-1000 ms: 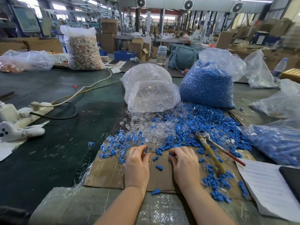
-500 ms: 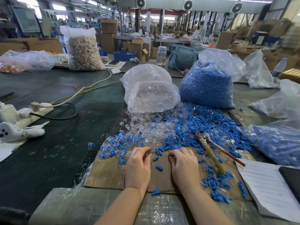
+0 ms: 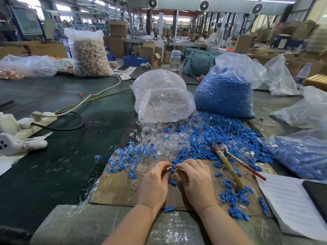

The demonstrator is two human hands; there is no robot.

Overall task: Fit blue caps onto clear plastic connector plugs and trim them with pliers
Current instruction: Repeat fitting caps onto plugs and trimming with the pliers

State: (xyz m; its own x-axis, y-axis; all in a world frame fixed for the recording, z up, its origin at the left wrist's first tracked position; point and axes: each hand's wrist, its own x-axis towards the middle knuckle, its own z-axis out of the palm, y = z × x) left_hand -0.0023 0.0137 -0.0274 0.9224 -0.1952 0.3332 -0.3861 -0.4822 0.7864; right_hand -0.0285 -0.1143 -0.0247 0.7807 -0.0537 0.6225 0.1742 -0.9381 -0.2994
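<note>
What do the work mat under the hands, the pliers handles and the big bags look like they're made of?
The work mat looks like plain brown cardboard: matte, with ragged edges. The pliers seem to be metal at the head; one handle looks wrapped in worn yellowish tape, the other in a red sleeve, probably plastic. The bag of clear plugs and the bag of blue caps look like thin clear plastic film, glossy and crinkled.

Daylight is streaming through high windows into a factory hall. Wall fans are hanging above, and cardboard boxes are standing stacked beyond the dark green worktable.
</note>
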